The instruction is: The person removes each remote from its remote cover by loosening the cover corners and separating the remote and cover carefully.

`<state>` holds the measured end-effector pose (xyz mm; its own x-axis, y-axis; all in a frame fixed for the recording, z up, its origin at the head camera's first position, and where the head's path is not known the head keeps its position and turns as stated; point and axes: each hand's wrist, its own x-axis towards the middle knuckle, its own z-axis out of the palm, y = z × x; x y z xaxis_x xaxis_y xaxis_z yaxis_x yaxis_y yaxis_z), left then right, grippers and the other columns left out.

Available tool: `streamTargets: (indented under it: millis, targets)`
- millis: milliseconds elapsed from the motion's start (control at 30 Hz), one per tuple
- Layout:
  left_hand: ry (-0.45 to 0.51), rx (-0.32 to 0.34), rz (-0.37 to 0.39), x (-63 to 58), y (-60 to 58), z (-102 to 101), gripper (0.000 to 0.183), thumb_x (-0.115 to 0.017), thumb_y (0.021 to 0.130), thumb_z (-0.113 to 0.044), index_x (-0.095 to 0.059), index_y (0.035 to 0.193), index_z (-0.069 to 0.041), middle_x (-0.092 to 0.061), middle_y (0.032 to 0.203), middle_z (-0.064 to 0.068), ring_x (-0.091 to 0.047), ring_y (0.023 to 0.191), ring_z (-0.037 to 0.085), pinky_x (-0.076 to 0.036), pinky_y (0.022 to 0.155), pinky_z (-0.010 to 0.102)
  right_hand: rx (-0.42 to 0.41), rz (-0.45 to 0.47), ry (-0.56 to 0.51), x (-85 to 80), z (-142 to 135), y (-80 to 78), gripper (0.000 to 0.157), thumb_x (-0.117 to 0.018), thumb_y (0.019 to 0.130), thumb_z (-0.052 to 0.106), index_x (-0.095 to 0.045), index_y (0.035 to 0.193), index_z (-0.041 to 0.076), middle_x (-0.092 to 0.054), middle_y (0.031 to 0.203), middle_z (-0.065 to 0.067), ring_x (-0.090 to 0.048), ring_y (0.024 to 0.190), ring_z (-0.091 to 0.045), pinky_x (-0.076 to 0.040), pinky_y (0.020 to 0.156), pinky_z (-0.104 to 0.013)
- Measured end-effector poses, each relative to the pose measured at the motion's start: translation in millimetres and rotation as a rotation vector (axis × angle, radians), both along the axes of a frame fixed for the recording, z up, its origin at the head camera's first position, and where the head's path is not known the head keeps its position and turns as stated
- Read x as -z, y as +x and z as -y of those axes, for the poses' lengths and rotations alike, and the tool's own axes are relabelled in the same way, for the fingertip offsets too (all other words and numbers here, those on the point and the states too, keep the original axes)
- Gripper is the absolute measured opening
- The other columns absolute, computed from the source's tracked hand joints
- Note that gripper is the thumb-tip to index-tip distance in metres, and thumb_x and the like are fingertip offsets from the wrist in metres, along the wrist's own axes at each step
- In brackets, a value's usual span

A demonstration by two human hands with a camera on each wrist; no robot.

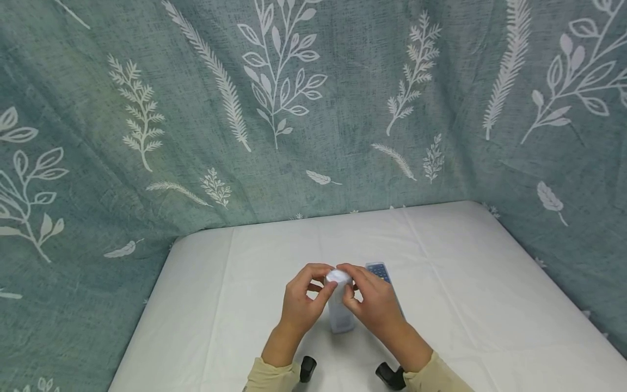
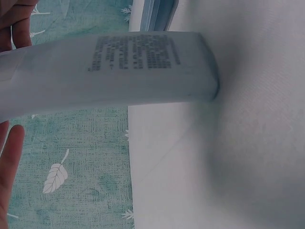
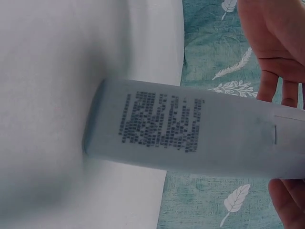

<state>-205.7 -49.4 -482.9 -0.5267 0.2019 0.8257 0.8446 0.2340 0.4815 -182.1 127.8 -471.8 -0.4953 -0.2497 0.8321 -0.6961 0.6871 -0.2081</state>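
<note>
A tall white bottle [image 1: 341,316] with flattened sides stands nearly upright over the white cloth, between the two hands. Its round white top [image 1: 339,277] faces up towards the head camera. Rows of small dark print [image 3: 162,121] cover the lower side of the bottle, seen in both wrist views. The left hand [image 1: 302,302] pinches the top from the left, with its thumb on the near side. From the other side the right hand [image 1: 376,302] pinches the same top with thumb and fingers.
Behind the right hand lies a blue remote control [image 1: 380,270] with rows of buttons, partly covered by that hand. A white cloth [image 1: 245,305] covers the table. Black wrist mounts [image 1: 307,369] show near the sleeves. Green leaf-patterned fabric [image 1: 343,109] hangs behind the table.
</note>
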Motion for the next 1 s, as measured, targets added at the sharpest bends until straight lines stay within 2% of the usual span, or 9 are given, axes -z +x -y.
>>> streamTargets:
  millis: [300,533,667,767,867,1000]
  targets:
    - [-0.015,0.0,0.021,-0.9,1.1,1,0.024,-0.076,0.088,-0.011,-0.063,0.108,-0.007,-0.071,0.105,0.008,-0.07,0.078,0.016,-0.056,0.06,0.016,0.027,-0.048,0.007,-3.0,2,0.8,0.036,-0.057,0.076,-0.004,-0.066,0.111,0.0,-0.074,0.096,-0.01,-0.065,0.068,-0.013,-0.053,0.054,-0.023]
    - [-0.059,-0.043,0.028,3.3,3.2,-5,0.028,-0.072,0.086,-0.01,-0.055,0.108,-0.005,-0.067,0.108,0.007,-0.071,0.081,0.016,-0.057,0.058,0.018,0.033,-0.031,0.009,-1.5,2,2.6,0.035,-0.059,0.078,-0.003,-0.066,0.112,0.001,-0.075,0.099,-0.011,-0.067,0.072,-0.015,-0.054,0.056,-0.024]
    - [-0.027,-0.081,0.043,4.0,5.2,-11,0.027,-0.072,0.081,-0.008,-0.055,0.102,-0.006,-0.067,0.103,0.005,-0.071,0.08,0.016,-0.056,0.059,0.017,0.0,0.013,-0.002,1.1,0,4.8,0.034,-0.06,0.083,0.003,-0.065,0.117,0.002,-0.074,0.103,-0.01,-0.068,0.075,-0.014,-0.056,0.06,-0.022]
    - [-0.006,-0.1,0.055,3.7,6.4,-13,0.027,-0.072,0.079,-0.008,-0.055,0.099,-0.007,-0.067,0.099,0.004,-0.07,0.078,0.015,-0.056,0.059,0.017,-0.036,0.028,-0.011,2.2,-1,5.1,0.03,-0.058,0.092,0.013,-0.064,0.12,0.002,-0.073,0.106,-0.01,-0.07,0.08,-0.016,-0.057,0.063,-0.021]
    - [0.02,-0.1,0.059,1.7,5.5,-15,0.021,-0.071,0.081,-0.007,-0.055,0.096,-0.007,-0.068,0.096,0.004,-0.069,0.076,0.015,-0.056,0.058,0.017,-0.055,0.01,-0.015,1.4,-1,4.3,0.033,-0.053,0.099,0.025,-0.064,0.12,0.002,-0.073,0.106,-0.01,-0.071,0.081,-0.016,-0.057,0.062,-0.02]
    - [0.056,-0.101,0.042,-4.4,1.3,-15,0.013,-0.068,0.085,-0.005,-0.055,0.089,-0.008,-0.069,0.09,0.005,-0.068,0.073,0.016,-0.056,0.059,0.019,-0.048,-0.054,0.015,-1.1,0,3.1,0.034,-0.051,0.099,0.026,-0.066,0.118,0.002,-0.074,0.103,-0.009,-0.071,0.078,-0.015,-0.056,0.059,-0.02]
